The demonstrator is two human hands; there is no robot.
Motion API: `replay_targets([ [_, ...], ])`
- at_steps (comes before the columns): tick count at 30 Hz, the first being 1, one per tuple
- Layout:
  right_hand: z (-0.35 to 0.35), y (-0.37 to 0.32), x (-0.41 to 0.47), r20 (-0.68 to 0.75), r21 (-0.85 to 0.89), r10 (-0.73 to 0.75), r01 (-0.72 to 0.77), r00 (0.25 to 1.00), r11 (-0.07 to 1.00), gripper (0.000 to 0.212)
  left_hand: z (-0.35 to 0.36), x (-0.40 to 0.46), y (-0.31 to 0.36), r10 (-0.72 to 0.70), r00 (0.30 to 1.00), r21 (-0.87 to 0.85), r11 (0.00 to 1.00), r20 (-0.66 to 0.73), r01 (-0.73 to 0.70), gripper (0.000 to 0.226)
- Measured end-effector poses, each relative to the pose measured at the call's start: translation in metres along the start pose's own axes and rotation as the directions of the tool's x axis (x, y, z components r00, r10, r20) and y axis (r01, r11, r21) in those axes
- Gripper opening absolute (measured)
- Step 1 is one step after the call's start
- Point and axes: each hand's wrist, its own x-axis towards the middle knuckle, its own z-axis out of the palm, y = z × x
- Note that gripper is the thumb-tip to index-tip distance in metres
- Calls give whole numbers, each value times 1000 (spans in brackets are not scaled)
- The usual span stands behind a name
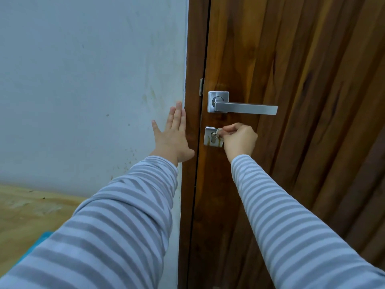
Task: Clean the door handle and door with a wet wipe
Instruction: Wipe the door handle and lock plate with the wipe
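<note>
One wooden door carries one metal handle above one lock plate, where the right hand pinches a small wipe; the left hand, fingers spread, lies flat on the wall to the left.

The brown grained wooden door carries a brushed silver metal lever handle on a square plate and, just below it, a square silver lock plate, while the pale wooden floor bears a blue item at its lower edge.
</note>
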Motion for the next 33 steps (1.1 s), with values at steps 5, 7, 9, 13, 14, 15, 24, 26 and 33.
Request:
replay_targets([
  [5,6,12,-10,-45,114,73,-67,996,991,10,7,4,3,-34,999,32,999,-39,36,119],
  [7,9,18,-14,-52,146,79,-70,996,987,9,12,5,3,-41,996,51,998,-75,45,121],
  [9,12,21,-15,-67,167,84,-72,994,983,6,16,5,4,-52,993,67,996,-108,60,125],
  [13,17,26,-19,-91,192,74,-55,993,980,5,24,8,9,-91,985,85,991,-147,105,134],
  [14,19,27,-20,-91,199,72,-52,993,979,6,25,9,10,-104,982,90,989,-155,119,136],
  [15,20,29,-22,-89,206,73,-53,993,977,6,27,9,11,-114,980,95,987,-163,131,137],
  [24,30,74,-55,-106,216,0,23,994,976,2,29,12,13,-137,976,86,984,-172,154,140],
  [26,30,76,-63,-114,203,-114,136,987,970,3,29,12,12,-136,976,86,985,-170,152,141],
  [33,14,45,-56,-127,49,-567,576,814,816,16,28,11,11,-125,977,76,987,-173,140,140],
])
